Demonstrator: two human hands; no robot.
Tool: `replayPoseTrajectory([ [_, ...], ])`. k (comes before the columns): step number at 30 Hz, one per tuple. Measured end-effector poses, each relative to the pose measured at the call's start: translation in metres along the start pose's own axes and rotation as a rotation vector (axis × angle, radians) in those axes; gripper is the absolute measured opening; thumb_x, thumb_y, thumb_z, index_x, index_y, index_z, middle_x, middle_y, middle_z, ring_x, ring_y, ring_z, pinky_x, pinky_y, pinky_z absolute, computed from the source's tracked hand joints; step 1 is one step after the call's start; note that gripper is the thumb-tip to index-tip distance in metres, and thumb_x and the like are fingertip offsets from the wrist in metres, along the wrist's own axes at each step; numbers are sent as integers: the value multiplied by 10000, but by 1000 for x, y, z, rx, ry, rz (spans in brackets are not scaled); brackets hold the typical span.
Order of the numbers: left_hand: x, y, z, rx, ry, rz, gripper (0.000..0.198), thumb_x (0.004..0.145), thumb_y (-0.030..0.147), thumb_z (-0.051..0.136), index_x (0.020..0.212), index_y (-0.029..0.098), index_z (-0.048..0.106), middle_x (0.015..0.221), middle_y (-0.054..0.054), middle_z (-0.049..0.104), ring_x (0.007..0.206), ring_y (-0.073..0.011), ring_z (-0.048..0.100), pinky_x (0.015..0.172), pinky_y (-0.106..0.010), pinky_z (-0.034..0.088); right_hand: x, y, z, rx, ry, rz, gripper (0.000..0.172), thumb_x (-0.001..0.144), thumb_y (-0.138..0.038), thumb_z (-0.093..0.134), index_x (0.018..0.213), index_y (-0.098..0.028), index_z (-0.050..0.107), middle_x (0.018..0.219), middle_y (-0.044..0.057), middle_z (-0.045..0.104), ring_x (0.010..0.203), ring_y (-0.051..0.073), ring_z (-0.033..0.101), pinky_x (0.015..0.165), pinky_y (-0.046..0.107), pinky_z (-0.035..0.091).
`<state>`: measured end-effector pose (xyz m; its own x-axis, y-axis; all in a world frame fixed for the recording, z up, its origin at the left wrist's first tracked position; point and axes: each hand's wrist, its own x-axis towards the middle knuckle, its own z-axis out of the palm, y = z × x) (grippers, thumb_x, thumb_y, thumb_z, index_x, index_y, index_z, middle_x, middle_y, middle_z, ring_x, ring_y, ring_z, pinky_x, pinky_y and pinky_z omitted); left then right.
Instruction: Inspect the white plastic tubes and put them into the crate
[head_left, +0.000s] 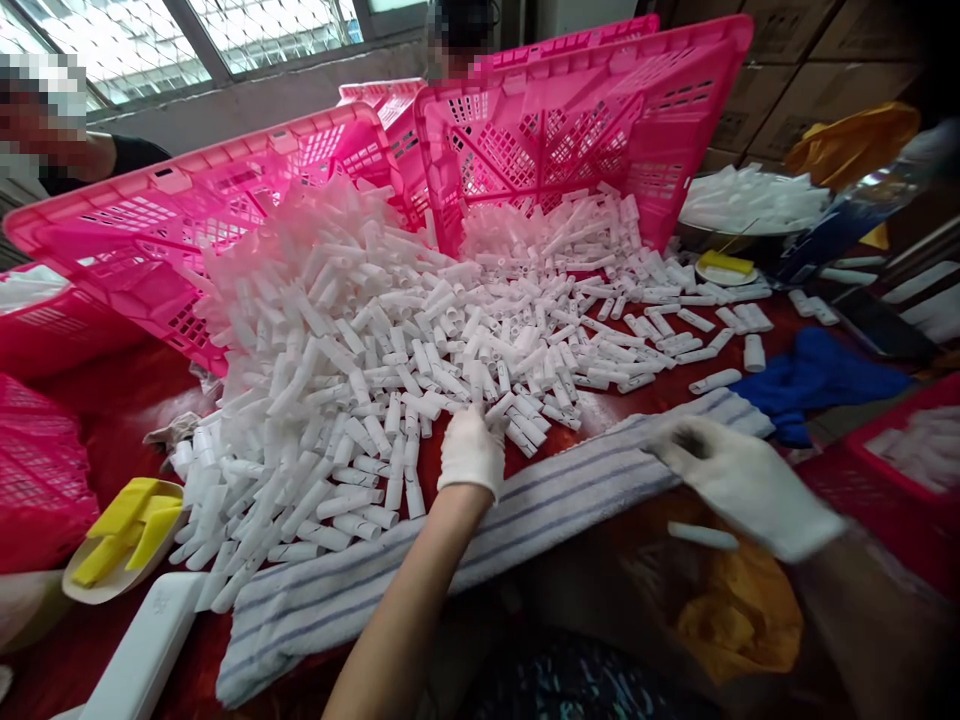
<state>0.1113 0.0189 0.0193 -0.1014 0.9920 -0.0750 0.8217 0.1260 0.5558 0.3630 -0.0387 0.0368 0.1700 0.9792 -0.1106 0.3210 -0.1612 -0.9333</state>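
Note:
A big heap of small white plastic tubes [390,350] spills from tipped pink crates onto a red table. My left hand [472,452], in a white glove, reaches to the heap's near edge with its fingers curled down onto a tube there. My right hand [742,485], also gloved and blurred by motion, hovers over the right end of a striped towel [420,570] with its fingers loosely spread. A single white tube [701,537] is just below that hand, above a yellow bag [742,610] in my lap.
Two pink crates [570,130] [172,220] lean tipped behind the heap. More pink crates stand at left [37,470] and right [892,480]. A white dish with yellow pieces [124,535] sits front left, a blue cloth [814,375] at right. Another person sits far left [90,155].

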Motion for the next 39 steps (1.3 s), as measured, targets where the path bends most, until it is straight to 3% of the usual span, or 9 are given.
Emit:
replayPoseTrajectory([
  [5, 26, 6, 13, 251, -2, 53, 307, 844, 335, 595, 1084, 159, 671, 946, -127, 658, 946, -282, 635, 807, -356, 453, 67, -12, 77, -631, 91, -138, 405, 808, -429, 625, 1109, -159, 649, 995, 148, 695, 896, 302, 641, 784, 391, 483],
  [8, 27, 3, 16, 246, -25, 48, 306, 837, 370, 601, 1056, 180, 697, 957, -108, 650, 925, -268, 637, 779, -346, 451, 83, -5, 100, -778, 107, -167, 395, 824, -281, 583, 1194, -149, 622, 1050, 177, 683, 972, 324, 636, 851, 415, 460],
  [12, 34, -2, 18, 224, -43, 31, 301, 718, 359, 720, 999, 251, 719, 1048, -122, 642, 897, -281, 636, 741, -358, 475, 75, 10, 89, -334, 93, -238, 311, 836, -287, 567, 1118, -173, 630, 1030, 109, 687, 934, 245, 634, 859, 358, 469],
  [16, 28, -2, 17, 175, -23, 31, 260, 790, 300, 652, 1039, 239, 695, 1045, -128, 652, 931, -280, 633, 786, -370, 477, 67, 7, 81, 234, -28, -71, 322, 759, -489, 659, 878, -192, 625, 704, -10, 614, 571, 124, 524, 545, 258, 434],
  [19, 6, -1, 12, -99, 33, 84, 285, 860, 257, 576, 1138, 221, 624, 1056, -100, 666, 948, -224, 641, 839, -331, 484, 64, -7, 84, 464, -24, 29, 409, 640, -524, 758, 814, -192, 592, 593, -56, 524, 467, 78, 408, 430, 216, 315],
  [23, -29, -4, 7, -505, 91, 230, 227, 863, 198, 574, 1088, 169, 590, 1016, -85, 680, 896, -176, 660, 837, -301, 518, 56, -25, 84, 500, -95, 31, 423, 620, -543, 769, 756, -196, 570, 563, -71, 476, 429, 59, 337, 400, 212, 263],
  [28, -51, -4, 16, -458, 282, 434, 177, 859, 205, 596, 1032, 168, 609, 940, -83, 699, 863, -192, 680, 803, -330, 563, 36, -40, 84, 262, -213, -121, 314, 780, -504, 659, 810, -193, 634, 705, -13, 587, 622, 124, 524, 571, 250, 428],
  [32, -57, -3, 31, -429, 408, 450, 188, 856, 229, 617, 1032, 161, 611, 894, -80, 706, 819, -185, 692, 768, -311, 580, 18, -44, 92, 208, -315, -166, 395, 901, -533, 470, 936, -186, 655, 784, 30, 617, 670, 157, 559, 589, 278, 454],
  [39, -60, -6, 32, -488, 383, 410, 210, 836, 257, 636, 1021, 160, 617, 917, -95, 705, 850, -203, 694, 795, -331, 567, 5, -29, 93, 527, -80, -99, 287, 789, -477, 688, 868, -222, 583, 631, -53, 524, 539, 99, 480, 545, 235, 428],
])
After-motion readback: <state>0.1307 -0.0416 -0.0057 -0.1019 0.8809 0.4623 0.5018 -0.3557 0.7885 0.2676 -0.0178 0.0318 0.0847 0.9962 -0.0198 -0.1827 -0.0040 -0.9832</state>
